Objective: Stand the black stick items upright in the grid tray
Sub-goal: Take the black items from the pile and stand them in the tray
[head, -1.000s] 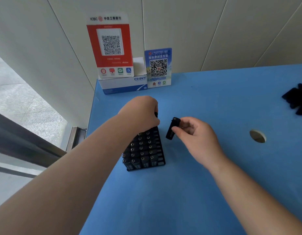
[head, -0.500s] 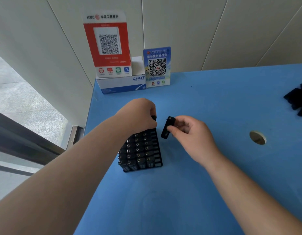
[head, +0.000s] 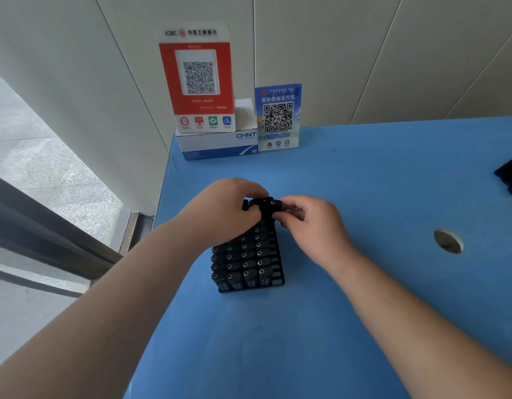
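Both hands [head: 312,226] pinch slim black sticks [head: 267,208] (matte) above gridded tray [head: 279,280].

Matt blue table [head: 364,326]; black sticks [head: 246,263] prob. plastic, metal-ringed tops.

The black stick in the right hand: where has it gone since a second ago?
The right hand carried the black stick leftward to the far end of the grid tray, where it now pinches it beside the left hand. The left hand stayed at the tray's far end; the filled rows and blue table are unchanged.
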### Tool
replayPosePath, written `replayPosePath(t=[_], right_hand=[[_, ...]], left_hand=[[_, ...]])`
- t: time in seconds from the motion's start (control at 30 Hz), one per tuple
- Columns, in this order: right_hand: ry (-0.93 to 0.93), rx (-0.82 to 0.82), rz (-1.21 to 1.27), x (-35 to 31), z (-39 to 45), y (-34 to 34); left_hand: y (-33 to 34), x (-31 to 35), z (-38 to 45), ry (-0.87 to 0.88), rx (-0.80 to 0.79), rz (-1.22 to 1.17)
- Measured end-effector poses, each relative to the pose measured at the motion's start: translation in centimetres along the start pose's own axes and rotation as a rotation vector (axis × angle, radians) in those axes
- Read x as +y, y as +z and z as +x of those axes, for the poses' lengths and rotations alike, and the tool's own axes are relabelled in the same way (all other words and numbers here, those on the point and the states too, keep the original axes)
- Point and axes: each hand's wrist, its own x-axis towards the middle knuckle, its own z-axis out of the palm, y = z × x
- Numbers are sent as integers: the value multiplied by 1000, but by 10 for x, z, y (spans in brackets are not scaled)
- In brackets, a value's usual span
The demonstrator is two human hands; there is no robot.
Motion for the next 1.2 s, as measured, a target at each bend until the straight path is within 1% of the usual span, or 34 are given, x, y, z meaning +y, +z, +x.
replayPosePath(t=[0.1,0.3,0.43,0.5,0.6,0.7,0.8,0.97,1.2], right_hand=[[-33,0,-58,2,1,3],[-47,-15,-157,3,2,6],[52,-6,-167,5,-2,7],[109,22,-168,5,-7,4],[140,76,-180,1,-23,-5],[151,133,-222,-4,-44,-22],[152,215,-254,-9,-67,-44],[136,349,-468,-10,-113,-97],[325,389,-637,1,-181,-166]], left_hand=[[2,-3,-1,-12,53,-20],[5,-6,-5,-10,81,-41],[6,-7,-12,-5,98,-44],[4,-7,-17,0,115,-40],[-1,-5,-27,17,130,-19],[-2,4,-36,67,165,31],[1,23,-40,175,212,69],[20,56,-48,335,202,152],[65,118,-52,427,105,226]])
